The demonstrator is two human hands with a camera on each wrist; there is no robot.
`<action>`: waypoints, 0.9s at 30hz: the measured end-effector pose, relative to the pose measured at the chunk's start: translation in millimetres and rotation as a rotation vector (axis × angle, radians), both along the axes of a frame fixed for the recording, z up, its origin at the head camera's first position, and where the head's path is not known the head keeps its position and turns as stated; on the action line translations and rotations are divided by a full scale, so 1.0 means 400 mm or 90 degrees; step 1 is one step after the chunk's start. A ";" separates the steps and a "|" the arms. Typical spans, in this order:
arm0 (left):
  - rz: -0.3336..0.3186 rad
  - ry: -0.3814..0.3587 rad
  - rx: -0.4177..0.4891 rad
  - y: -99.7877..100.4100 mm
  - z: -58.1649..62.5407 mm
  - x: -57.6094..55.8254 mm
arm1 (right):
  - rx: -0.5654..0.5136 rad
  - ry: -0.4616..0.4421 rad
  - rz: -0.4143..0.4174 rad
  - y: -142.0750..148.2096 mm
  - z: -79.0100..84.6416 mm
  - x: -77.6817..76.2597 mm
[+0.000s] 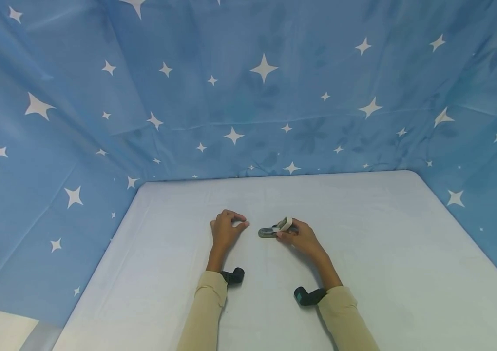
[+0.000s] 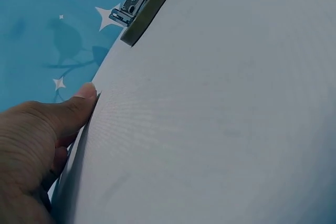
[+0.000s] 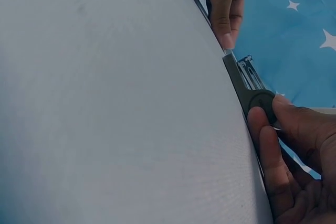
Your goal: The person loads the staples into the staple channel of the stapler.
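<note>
My right hand (image 1: 304, 238) grips a small dark green stapler (image 1: 268, 232) near its round hinge, thumb on one side and fingers on the other. Its pale top cover (image 1: 286, 224) is swung up, and the metal magazine (image 3: 252, 74) shows above the base. Left of the stapler, apart from it, my left hand (image 1: 225, 230) pinches a tiny pale, shiny piece (image 3: 228, 52) between thumb and fingers. That piece is too small to tell its kind. In the left wrist view the stapler's front end (image 2: 142, 19) appears beyond the thumb.
Both hands are over a white-covered table (image 1: 384, 253). A blue curtain (image 1: 239, 97) with white stars hangs behind the table and along its sides. Black wrist cameras (image 1: 307, 296) are strapped on both arms, beside beige sleeves (image 1: 206, 302).
</note>
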State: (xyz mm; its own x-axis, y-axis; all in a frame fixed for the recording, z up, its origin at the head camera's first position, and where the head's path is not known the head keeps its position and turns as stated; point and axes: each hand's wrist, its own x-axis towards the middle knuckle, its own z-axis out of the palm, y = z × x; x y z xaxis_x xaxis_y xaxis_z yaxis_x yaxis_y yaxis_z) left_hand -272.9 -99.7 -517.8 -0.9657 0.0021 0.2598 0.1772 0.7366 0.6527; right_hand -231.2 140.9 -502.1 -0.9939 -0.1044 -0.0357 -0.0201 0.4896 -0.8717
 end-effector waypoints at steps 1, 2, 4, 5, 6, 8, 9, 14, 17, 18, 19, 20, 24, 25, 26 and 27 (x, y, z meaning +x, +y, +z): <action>0.001 0.000 0.002 0.000 -0.001 0.000 | -0.002 -0.002 -0.001 -0.001 0.001 0.001; 0.002 -0.002 0.008 0.000 -0.003 0.000 | -0.002 -0.001 -0.001 -0.002 0.000 0.001; 0.006 0.000 0.020 0.000 -0.006 -0.001 | -0.002 0.002 -0.003 -0.002 -0.001 0.001; 0.007 0.001 0.031 0.000 -0.006 -0.002 | -0.002 0.003 -0.003 -0.002 -0.001 0.001; 0.008 0.003 0.043 0.000 -0.007 -0.003 | -0.004 0.004 -0.003 -0.002 -0.001 0.001; 0.012 0.005 0.069 0.000 -0.007 -0.005 | -0.006 0.006 -0.003 -0.002 -0.001 0.001; 0.014 0.006 0.083 0.000 -0.007 -0.006 | -0.007 0.006 -0.003 -0.002 0.000 0.001; 0.011 0.002 0.138 -0.003 -0.011 -0.006 | -0.013 0.005 -0.001 -0.004 0.001 0.003; 0.005 0.000 0.151 -0.004 -0.013 -0.006 | -0.012 0.005 0.000 -0.004 -0.001 0.003; 0.004 0.001 0.151 -0.004 -0.013 -0.006 | -0.011 0.005 0.000 -0.004 -0.002 0.002; 0.002 0.003 0.152 -0.004 -0.013 -0.006 | -0.012 0.006 0.001 -0.004 -0.003 0.003; 0.001 0.006 0.153 -0.004 -0.013 -0.006 | -0.012 0.007 0.001 -0.003 -0.004 0.002; -0.003 0.015 0.154 -0.004 -0.012 -0.005 | -0.014 0.015 0.003 -0.003 -0.005 0.002; -0.003 0.016 0.154 -0.004 -0.012 -0.005 | -0.015 0.016 0.003 -0.003 -0.005 0.001; -0.002 0.020 0.153 -0.004 -0.012 -0.006 | -0.014 0.017 0.003 -0.003 -0.005 0.001; -0.001 0.022 0.151 -0.004 -0.012 -0.005 | -0.015 0.017 0.003 -0.003 -0.005 0.002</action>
State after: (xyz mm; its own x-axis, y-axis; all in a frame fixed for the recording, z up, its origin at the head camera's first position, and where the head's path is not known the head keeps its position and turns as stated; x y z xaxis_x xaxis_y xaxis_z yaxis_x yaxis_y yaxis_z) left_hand -275.0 -101.3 -522.6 -0.9565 -0.0609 0.2854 0.2031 0.5632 0.8009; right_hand -230.6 139.7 -504.1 -0.9940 -0.1093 -0.0069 -0.0455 0.4689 -0.8821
